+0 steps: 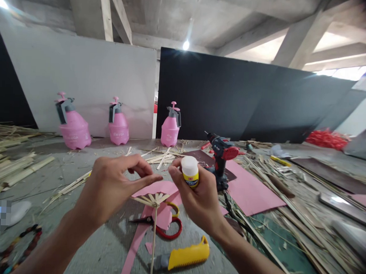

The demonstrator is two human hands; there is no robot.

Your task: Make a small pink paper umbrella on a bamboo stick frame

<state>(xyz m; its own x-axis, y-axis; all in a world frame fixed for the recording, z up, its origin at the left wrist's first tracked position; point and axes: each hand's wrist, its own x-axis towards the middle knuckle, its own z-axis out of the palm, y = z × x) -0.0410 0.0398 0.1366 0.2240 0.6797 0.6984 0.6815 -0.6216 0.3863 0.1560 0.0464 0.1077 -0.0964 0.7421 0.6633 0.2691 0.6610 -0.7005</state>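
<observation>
My right hand (199,190) is wrapped round a small glue bottle (190,173) with a white cap and a yellow label. Opposite it, my left hand (114,186) is raised with thumb and fingers apart and nothing between them. Between and below the hands lies a small fan of bamboo strips (155,202) on a thin stick, with pink paper (156,187) behind it. Under the stick are scissors (173,229) with red and yellow handles. A yellow-handled saw or knife (188,255) rests near the stick's lower end.
Three pink spray bottles (170,130) stand along the back. A drill (220,154) stands right of centre beside a pink sheet (253,190). Bamboo strips (14,170) cover the left and right sides. A bead bracelet (29,243) lies at lower left.
</observation>
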